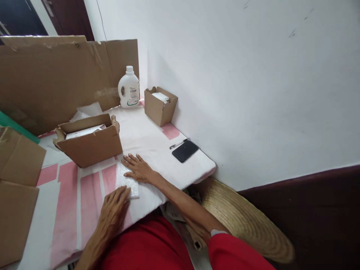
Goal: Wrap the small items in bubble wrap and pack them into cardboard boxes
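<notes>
A small sheet of bubble wrap [125, 181] lies on the pink-and-white covered table [146, 135] near its front edge. My right hand [138, 168] rests flat on the far side of the wrap, fingers spread. My left hand [114, 210] presses palm down on the wrap's near edge, fingers stretched out. Just beyond my hands stands an open cardboard box [89, 140] with something white inside.
A white detergent bottle [128, 88] and a small open cardboard box [160, 105] stand by the wall. A black phone [185, 150] and a pen [179, 143] lie at the table's right end. Cardboard sheets [56, 75] lean behind; more boxes [17, 195] at left. A straw hat [247, 221] lies below.
</notes>
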`<act>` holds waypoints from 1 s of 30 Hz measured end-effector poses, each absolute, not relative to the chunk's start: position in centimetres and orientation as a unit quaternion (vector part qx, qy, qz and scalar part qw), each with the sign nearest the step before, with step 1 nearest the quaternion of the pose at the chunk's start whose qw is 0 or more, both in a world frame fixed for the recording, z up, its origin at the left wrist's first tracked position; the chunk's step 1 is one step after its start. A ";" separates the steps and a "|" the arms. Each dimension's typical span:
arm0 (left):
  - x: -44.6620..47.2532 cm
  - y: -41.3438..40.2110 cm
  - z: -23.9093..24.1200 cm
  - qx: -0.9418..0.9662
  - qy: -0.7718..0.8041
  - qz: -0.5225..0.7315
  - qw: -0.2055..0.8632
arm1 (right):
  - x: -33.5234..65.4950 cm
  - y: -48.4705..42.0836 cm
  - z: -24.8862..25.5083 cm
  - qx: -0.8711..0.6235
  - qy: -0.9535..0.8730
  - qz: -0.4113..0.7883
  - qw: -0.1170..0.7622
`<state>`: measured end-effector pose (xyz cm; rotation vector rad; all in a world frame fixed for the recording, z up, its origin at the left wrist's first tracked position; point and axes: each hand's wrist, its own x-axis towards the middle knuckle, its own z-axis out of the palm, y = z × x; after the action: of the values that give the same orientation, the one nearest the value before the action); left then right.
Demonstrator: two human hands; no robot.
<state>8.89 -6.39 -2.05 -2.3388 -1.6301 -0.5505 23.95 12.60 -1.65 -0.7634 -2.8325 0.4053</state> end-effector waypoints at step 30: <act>7.2 3.1 0.3 -0.734 -0.617 -0.270 -0.091 | 27.2 9.0 -2.4 -0.317 -0.843 0.266 0.343</act>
<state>7.24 3.09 0.25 -2.4483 -2.0594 -0.8997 27.25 8.99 -2.41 -0.8241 -2.1910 0.6905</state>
